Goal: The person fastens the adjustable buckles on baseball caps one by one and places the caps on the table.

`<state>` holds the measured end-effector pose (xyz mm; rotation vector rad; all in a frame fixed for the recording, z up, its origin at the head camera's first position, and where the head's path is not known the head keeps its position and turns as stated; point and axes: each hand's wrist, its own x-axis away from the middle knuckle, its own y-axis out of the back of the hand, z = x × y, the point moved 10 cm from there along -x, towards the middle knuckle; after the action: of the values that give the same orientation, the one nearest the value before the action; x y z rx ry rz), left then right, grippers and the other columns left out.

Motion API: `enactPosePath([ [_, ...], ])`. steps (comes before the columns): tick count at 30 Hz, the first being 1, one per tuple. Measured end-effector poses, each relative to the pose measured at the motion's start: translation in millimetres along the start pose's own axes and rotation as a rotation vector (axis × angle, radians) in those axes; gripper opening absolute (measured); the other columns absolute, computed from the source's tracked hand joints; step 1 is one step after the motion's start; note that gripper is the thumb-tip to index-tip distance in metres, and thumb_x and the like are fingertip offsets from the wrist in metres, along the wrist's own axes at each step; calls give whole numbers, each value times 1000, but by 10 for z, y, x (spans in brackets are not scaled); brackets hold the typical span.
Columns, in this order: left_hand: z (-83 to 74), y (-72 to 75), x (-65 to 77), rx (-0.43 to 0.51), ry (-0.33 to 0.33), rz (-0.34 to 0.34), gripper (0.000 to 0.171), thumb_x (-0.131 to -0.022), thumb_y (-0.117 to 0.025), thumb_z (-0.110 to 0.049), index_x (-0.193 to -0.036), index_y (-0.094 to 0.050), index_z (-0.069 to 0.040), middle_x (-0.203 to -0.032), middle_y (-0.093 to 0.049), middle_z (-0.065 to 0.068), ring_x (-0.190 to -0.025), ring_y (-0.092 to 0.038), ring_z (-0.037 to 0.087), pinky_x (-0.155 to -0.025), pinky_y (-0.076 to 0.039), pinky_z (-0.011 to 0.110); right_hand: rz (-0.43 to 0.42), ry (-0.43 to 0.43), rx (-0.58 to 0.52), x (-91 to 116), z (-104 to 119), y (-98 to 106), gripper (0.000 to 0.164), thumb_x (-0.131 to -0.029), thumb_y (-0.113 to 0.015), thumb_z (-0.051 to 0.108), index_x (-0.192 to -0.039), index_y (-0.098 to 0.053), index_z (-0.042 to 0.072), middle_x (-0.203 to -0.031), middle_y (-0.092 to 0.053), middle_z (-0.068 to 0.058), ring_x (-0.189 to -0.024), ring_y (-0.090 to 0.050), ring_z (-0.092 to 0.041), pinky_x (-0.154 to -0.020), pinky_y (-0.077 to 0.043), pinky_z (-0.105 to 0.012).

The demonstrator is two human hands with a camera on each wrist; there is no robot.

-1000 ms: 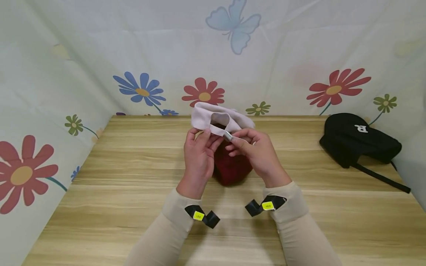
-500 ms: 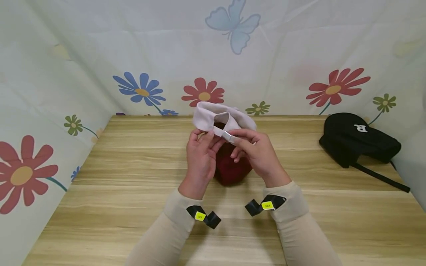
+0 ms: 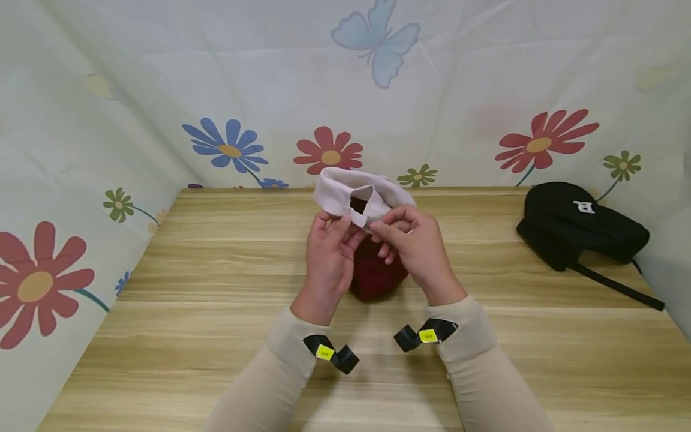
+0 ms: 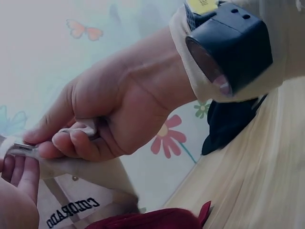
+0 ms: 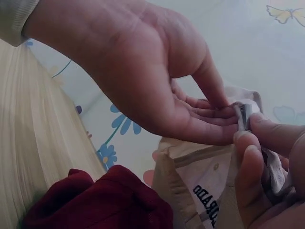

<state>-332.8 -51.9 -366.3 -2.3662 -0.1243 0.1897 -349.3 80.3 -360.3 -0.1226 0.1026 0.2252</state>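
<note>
Both hands hold a pale baseball cap (image 3: 336,191) up over the table, its rear opening towards me. Thumb and fingers of my left hand (image 3: 330,259) pinch the left part of its adjusting strap (image 3: 357,217). My right hand (image 3: 423,249) pinches the strap at the metal buckle (image 5: 245,116), which the fingers mostly cover in the head view. The strap's loose end (image 4: 86,129) runs into the right hand's curled fingers. Dark "COLORADO" lettering (image 4: 71,212) shows on the cap. Below the hands sits a dark red cap (image 3: 378,273), partly hidden by them.
At the right of the wooden table (image 3: 189,300) lies a black cap (image 3: 556,222) with a white letter R and a long strap trailing forward. A flower-printed curtain (image 3: 259,72) rises behind the table's back edge and along its sides.
My left hand has shifted slightly right, closer to the right hand. The visible stretch of strap is shorter, and the buckle, seen earlier, is now behind the right fingers in the head view.
</note>
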Motion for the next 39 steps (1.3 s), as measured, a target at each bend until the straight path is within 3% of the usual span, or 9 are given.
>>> enactPosePath([
  [8,9,16,-11,9,13,-3,12,-92,-47,-2,-100,-47,-12,-105,-57,6,-83,-63,14,-80,-54,29,-32,-10,75,13,-21,-4,31,-76,-72,29,-84,-52,6,-61,-62,-6,-43,-54,-20,-39,-48,-31],
  [14,-7,30,-9,13,7,-20,12,-91,-49,-2,-98,-47,-12,-98,-63,5,-78,-64,15,-77,-54,30,29,-61,147,17,-17,84,34,-78,-69,38,-87,-56,7,-67,-63,-8,-49,-58,-19,-44,-51,-33],
  [21,-27,38,-8,34,6,-27,13,-91,-47,-1,-99,-48,-12,-97,-62,8,-78,-64,17,-79,-54,35,33,-147,8,5,-55,479,37,-89,-55,38,-78,-59,3,-67,-60,-3,-51,-61,-18,-51,-55,-34],
  [26,-40,10,-12,45,18,-6,14,-93,-47,-4,-104,-48,-12,-102,-60,9,-83,-64,18,-84,-53,37,85,-257,25,-3,-238,680,47,-90,-52,41,-73,-59,-2,-63,-64,-7,-54,-64,-19,-57,-56,-39],
  [31,-14,-13,-6,60,24,9,14,-93,-46,-4,-104,-48,-12,-101,-60,8,-82,-65,18,-82,-53,36,190,-429,81,25,-589,628,74,-86,-43,60,-92,-56,-13,-76,-69,-15,-64,-67,-27,-69,-54,-50],
  [35,26,-28,4,69,24,16,18,-92,-45,-1,-105,-45,-14,-98,-61,6,-78,-64,17,-76,-55,33,137,-501,-18,-12,-828,577,82,-82,-42,68,-101,-54,-10,-73,-69,-14,-63,-67,-28,-69,-54,-49],
  [39,30,-23,6,55,6,22,31,-90,-47,2,-114,-38,-17,-91,-64,2,-73,-65,16,-69,-54,32,13,-471,-221,-82,-924,563,50,-84,-56,50,-96,-58,2,-72,-68,-5,-63,-67,-20,-66,-56,-40],
])
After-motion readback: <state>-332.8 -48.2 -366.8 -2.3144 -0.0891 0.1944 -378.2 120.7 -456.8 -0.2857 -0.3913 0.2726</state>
